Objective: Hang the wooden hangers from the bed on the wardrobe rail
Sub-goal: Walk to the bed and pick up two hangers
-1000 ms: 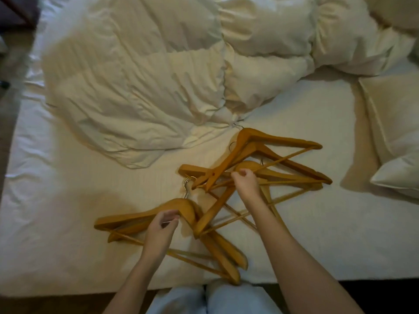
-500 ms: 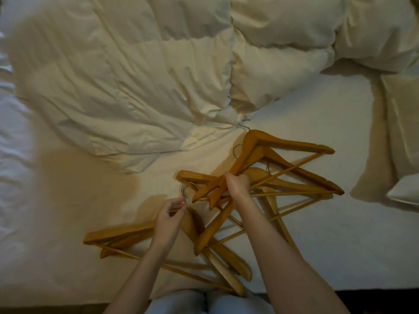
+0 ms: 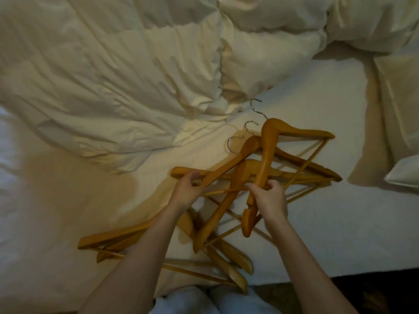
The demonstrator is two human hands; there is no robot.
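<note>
Several wooden hangers with metal hooks lie in a tangled pile on the white bed sheet [image 3: 317,234]. My right hand [image 3: 268,200] grips the arm of one raised hanger [image 3: 268,143], whose hook points toward the duvet. My left hand [image 3: 189,186] is closed on the end of another hanger [image 3: 229,164] in the pile. More hangers [image 3: 113,236] lie flat near the bed's front edge, partly hidden under my left forearm. No wardrobe or rail is in view.
A crumpled cream duvet [image 3: 113,75] covers the far half of the bed. A pillow [image 3: 403,114] lies at the right edge. My legs in light trousers [image 3: 204,300] touch the bed's near edge, with dark floor [image 3: 374,293] at bottom right.
My left hand left the lower-left hangers and moved up to the central pile. My right hand has taken hold of a hanger and tilted it up. The camera moved closer.
</note>
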